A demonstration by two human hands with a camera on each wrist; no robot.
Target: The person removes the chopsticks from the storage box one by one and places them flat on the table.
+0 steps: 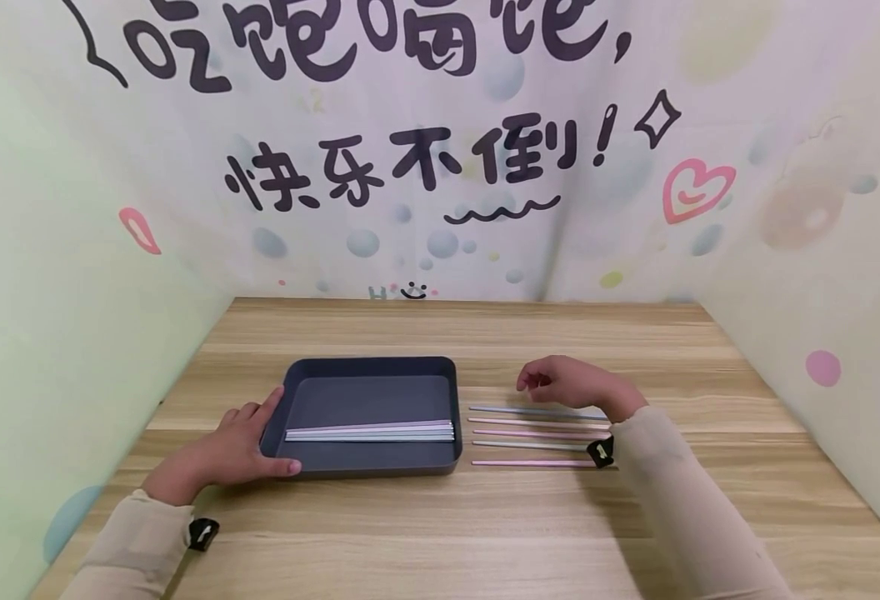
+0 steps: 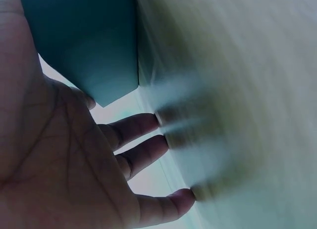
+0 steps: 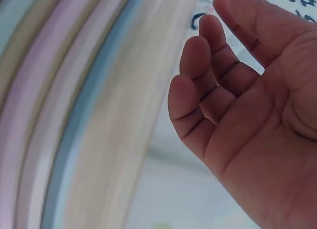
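"Tray [image 1: 372, 392]: position, contents?"

"On worktop [image 1: 410, 533]; grouped chopsticks [image 1: 368, 432] lie lengthwise inside, toward near side."

"Left hand [image 1: 237, 442]?"

"Spread against tray's left side, thumb at near left corner, fingers extended, touching without clenching."

"Right hand [image 1: 571, 382]?"

"Released, fingers loosely bent, raised over far side of five loose chopsticks [image 1: 537, 433], roughly parallel on worktop, right of tray."

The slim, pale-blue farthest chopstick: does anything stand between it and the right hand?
Nothing visible: the empty right hand hangs clear of the slim pale-blue chopstick, only wood-grain tabletop showing between them; the other thin pastel chopsticks lie on its near side.
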